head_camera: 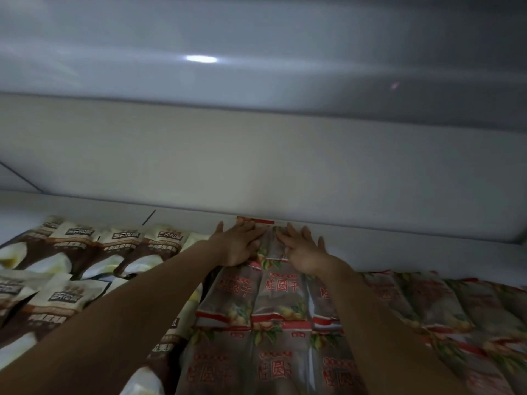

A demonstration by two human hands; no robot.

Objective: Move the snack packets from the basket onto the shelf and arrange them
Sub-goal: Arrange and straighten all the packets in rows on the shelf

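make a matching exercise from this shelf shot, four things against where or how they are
1 brown-and-cream packets
2 dried longan packets
3 right hand
4 back wall

a beige, behind everything
b left part of the shelf
c flat on the rearmost packet
d middle and right, red lettering

Pairs: 1-b, 2-d, 3-c, 4-a

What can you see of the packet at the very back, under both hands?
The clear plastic snack packet with red trim lies flat at the rear of the white shelf, red top edge by the back wall. Brownish contents and a leafy fruit print show through. The left hand and right hand press on it with straight fingers; its near end meets the next row of like packets.
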